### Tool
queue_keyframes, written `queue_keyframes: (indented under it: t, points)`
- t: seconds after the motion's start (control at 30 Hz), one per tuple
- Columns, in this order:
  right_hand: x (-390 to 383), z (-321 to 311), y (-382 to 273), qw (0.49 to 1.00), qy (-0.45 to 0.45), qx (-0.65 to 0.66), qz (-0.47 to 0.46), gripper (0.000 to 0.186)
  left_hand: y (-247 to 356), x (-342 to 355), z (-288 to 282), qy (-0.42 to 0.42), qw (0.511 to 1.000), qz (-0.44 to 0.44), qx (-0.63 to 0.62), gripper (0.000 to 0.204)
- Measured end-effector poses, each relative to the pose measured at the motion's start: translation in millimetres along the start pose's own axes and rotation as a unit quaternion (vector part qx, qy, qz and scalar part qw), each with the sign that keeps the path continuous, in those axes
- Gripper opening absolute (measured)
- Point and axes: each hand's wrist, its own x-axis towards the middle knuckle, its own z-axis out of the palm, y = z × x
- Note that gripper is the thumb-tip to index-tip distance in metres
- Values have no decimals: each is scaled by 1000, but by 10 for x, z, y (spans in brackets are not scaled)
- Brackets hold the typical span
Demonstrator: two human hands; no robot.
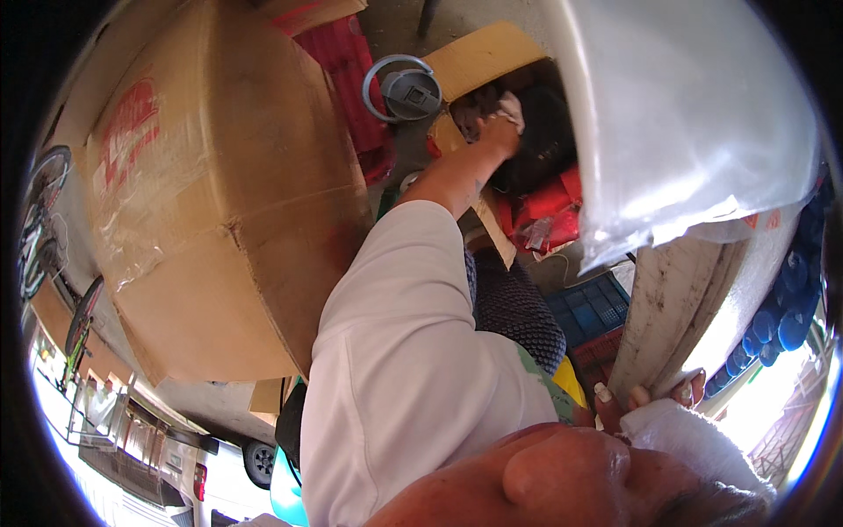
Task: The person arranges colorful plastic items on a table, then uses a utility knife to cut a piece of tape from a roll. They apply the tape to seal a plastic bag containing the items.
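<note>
My left hand (pixel 499 136) reaches away from me into an open cardboard box (pixel 486 60). Its fingers are closed around a pale, crumpled bit that I cannot make out. Black material (pixel 543 136) fills the box beside the hand, and a red plastic package (pixel 553 204) lies at its near side. To the right, my right hand (pixel 637 397) has its fingers curled over the near edge of a worn, whitish board (pixel 676 303). Its palm is hidden.
A large cardboard carton (pixel 237 193) towers on the left. Beside the open box are a grey round lid with a ring handle (pixel 411 94) and a red crate (pixel 351 79). Clear plastic sheeting (pixel 685 114) covers the upper right. A blue crate (pixel 588 309) sits below.
</note>
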Motion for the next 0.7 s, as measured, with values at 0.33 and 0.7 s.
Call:
queue_keyframes:
  t: [0.33, 0.7]
  points:
    - [27, -16, -39, 1000, -7, 7, -15, 27, -112, 371, 123, 116, 990, 75, -21, 54]
    - [-5, 15, -8, 1000, -13, 6, 7, 27, -207, 317, 219, -38, 995, -84, -23, 72]
